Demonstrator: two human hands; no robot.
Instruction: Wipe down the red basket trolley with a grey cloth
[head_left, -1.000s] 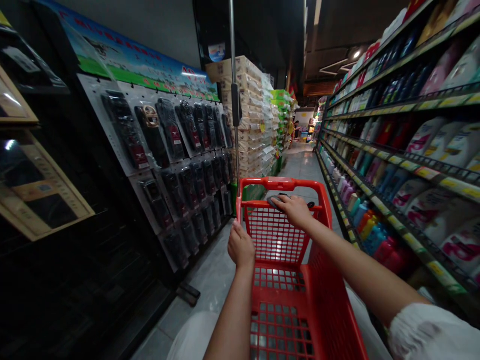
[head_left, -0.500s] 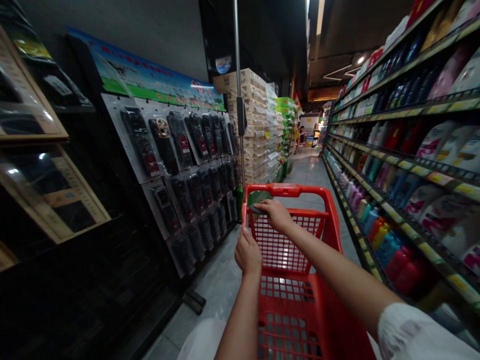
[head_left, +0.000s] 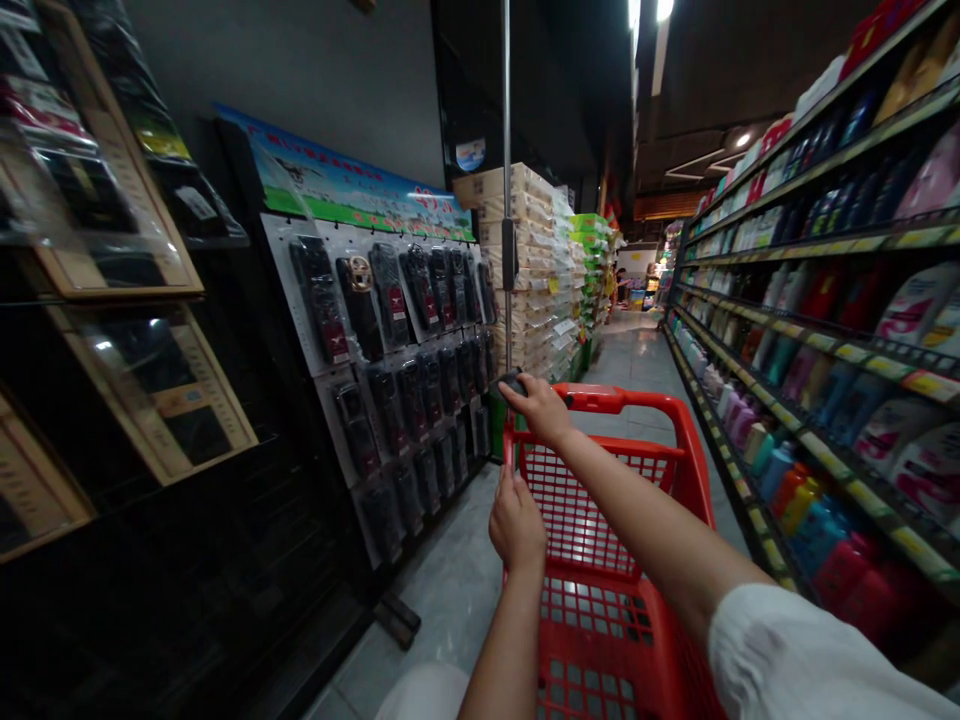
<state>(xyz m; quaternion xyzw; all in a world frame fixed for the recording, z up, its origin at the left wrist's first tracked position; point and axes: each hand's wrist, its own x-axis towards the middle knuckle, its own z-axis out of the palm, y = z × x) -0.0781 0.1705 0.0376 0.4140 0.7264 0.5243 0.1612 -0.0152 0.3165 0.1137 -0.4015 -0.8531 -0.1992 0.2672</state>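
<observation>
A red plastic shopping cart (head_left: 652,405) stands in front of me, its basket a see-through grid. My left hand (head_left: 517,525) is closed on the cart's left side, where a red upright edge shows above the fingers. At the left corner a thin metal pole (head_left: 507,130) with a black sleeve rises out of view. My right hand (head_left: 541,408) is above the left one, fingers closed over a small dark rounded piece (head_left: 512,382) at the pole's foot. What this piece is, and whether it is fixed to the pole, I cannot tell.
Left of the cart is a rack (head_left: 390,350) hung with packaged belts, its metal foot (head_left: 397,620) on the floor. Boxed belts (head_left: 161,400) hang nearer. Stacked cartons (head_left: 525,240) stand beyond. Shelves of bottles (head_left: 817,350) line the right; the tiled aisle floor (head_left: 637,350) runs ahead.
My right hand has moved up and left, from beside the cart's inner corner to the pole's foot, with the dark piece. The left hand keeps its hold. The whole view has shifted slightly.
</observation>
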